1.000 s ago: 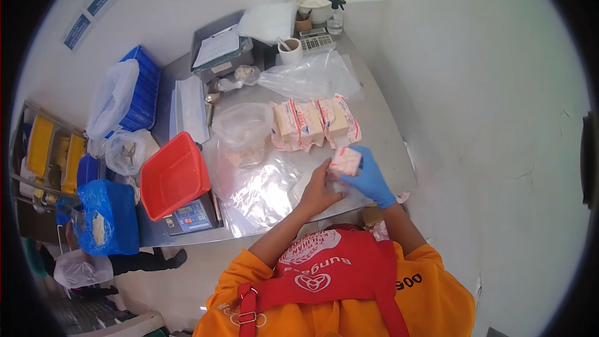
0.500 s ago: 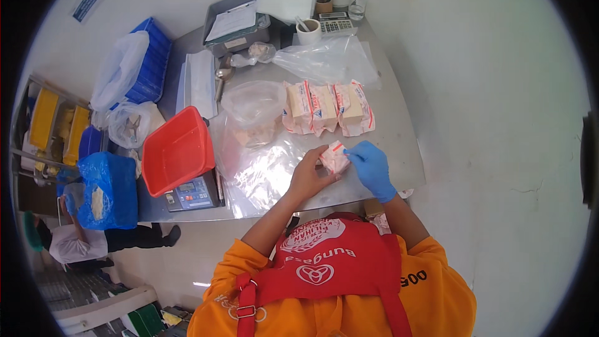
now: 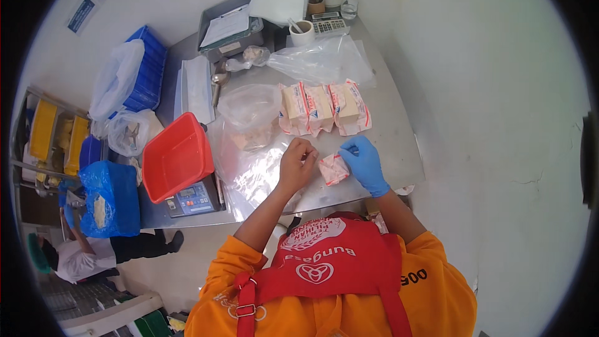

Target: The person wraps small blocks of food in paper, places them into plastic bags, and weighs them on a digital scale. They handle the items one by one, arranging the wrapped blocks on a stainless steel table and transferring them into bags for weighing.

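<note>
A small packet [image 3: 334, 169], wrapped in white paper with red stripes, is at the near right part of the metal table. My right hand [image 3: 367, 167], in a blue glove, is closed with its fingertips at the packet's upper right edge. Bare and just left of the packet, my left hand [image 3: 297, 165] has its fingers curled in toward the thumb. Whether anything small sits between those fingertips is hidden. Beyond both hands lie pale blocks [image 3: 317, 109] in torn paper wrappers with red stripes. A clear plastic bag [image 3: 249, 106] with pale contents lies to their left.
A red tray [image 3: 178, 159] rests on a digital scale [image 3: 194, 200] at left. Farther back are a blue crate [image 3: 146, 65], a grey bin [image 3: 231, 40], a white mortar [image 3: 302, 34], a calculator [image 3: 329, 27] and a spray bottle [image 3: 350, 6]. Another person [image 3: 75, 259] stands at lower left.
My left hand has come off the small packet and drawn back slightly left and up. The packet now shows a flatter, squarer face, lower between my hands. My right hand stays beside it.
</note>
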